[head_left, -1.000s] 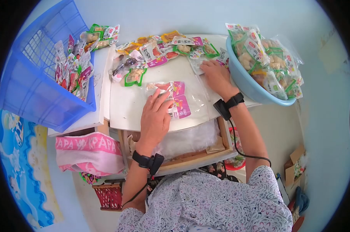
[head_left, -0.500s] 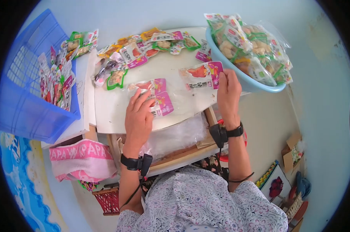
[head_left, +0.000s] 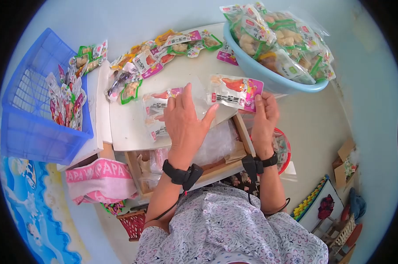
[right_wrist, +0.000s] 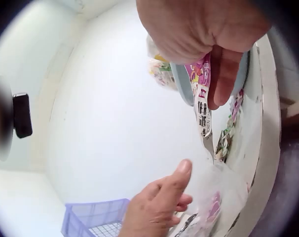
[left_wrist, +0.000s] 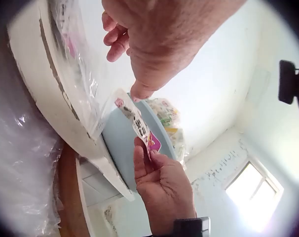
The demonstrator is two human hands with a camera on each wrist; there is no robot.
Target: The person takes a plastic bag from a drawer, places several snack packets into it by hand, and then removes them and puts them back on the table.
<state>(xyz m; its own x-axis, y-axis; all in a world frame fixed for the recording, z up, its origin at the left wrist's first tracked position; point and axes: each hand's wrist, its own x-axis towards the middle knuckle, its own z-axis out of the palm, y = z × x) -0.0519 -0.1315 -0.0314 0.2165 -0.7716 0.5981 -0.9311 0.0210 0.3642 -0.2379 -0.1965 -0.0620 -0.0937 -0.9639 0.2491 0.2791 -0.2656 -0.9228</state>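
My right hand [head_left: 265,125] pinches a white and pink snack packet [head_left: 235,91] by its pink end, thumb on top, and holds it up over the table's front right part. My left hand [head_left: 185,125] is spread, its thumb pointing at the packet's other end; in the left wrist view the left thumb [left_wrist: 142,91] comes right at that end. Two similar packets [head_left: 155,105] lie side by side in a clear plastic bag [left_wrist: 83,74], partly hidden behind the left hand.
A light blue basin [head_left: 269,72] heaped with packets stands at the right. A blue basket [head_left: 27,132] with more packets stands at the left. Mixed packets [head_left: 146,61] line the table's back. Below the front edge, a drawer [head_left: 247,136] stands open with clear plastic bags inside.
My right hand has picked up a packet from beside the basin and brought it toward the front. My left hand has lifted off the bagged packets, moved right and spread its thumb.
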